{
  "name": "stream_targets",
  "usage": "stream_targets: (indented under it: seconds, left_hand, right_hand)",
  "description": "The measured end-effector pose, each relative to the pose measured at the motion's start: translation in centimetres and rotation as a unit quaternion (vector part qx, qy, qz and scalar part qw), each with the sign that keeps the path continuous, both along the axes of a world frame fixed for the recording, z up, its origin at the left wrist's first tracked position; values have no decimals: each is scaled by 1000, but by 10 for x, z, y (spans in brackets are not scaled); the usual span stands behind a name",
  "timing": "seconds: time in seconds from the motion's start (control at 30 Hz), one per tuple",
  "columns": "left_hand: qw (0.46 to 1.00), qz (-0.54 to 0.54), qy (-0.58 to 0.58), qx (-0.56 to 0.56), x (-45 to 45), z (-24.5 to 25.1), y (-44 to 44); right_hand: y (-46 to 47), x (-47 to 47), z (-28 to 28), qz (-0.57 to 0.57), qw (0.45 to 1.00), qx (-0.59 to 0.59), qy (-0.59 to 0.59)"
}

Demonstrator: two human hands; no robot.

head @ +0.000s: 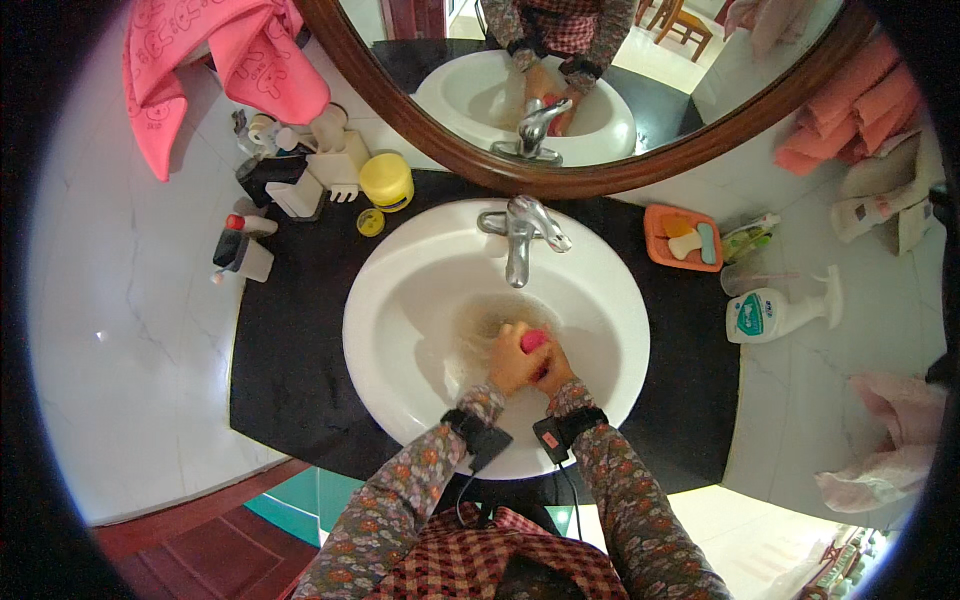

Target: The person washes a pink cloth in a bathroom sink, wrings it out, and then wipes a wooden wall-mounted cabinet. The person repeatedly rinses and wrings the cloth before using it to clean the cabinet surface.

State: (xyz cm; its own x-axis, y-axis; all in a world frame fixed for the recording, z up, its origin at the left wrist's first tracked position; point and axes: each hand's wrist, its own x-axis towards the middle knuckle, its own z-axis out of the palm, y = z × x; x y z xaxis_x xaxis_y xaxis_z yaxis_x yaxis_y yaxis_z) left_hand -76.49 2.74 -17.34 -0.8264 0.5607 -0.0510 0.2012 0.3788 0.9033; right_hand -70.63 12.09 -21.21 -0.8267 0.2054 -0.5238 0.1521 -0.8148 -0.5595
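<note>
Both hands are together low inside a white oval washbasin (390,315), over shallow cloudy water (487,319). My left hand (512,360) and my right hand (554,367) close around a bright pink object (533,342), of which only a small rounded part shows between them; whether it is cloth or something else I cannot tell. The fingers overlap, so each hand's exact hold is partly hidden. Beyond the hands a chrome faucet (519,247) stands at the basin's far rim. Black bands with small wired boxes sit on both wrists.
The basin is set in a black countertop (300,337). At its left back are a yellow jar (387,182), its small lid and toiletry holders. On the right lie an orange soap dish (682,238) and a white spray bottle (780,314). A wood-framed mirror (420,142) hangs behind.
</note>
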Motion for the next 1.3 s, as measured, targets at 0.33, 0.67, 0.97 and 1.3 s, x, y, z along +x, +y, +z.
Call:
stream_targets:
  seconds: [0.33,0.67,0.97,1.3]
  left_hand:
    - [984,177,11,-14,-26,34,8]
    - [976,218,5,-13,-27,24,24]
    - [957,36,286,10,7,48,-2]
    - [996,-33,78,20,-30,38,21]
  right_hand:
    - [-16,-20,22,-52,998,-37,15]
    - [-23,-21,50,-78,995,-37,-53]
    - [-13,-13,69,-28,992,-90,79]
    - [-24,-24,49,-42,981,180,53]
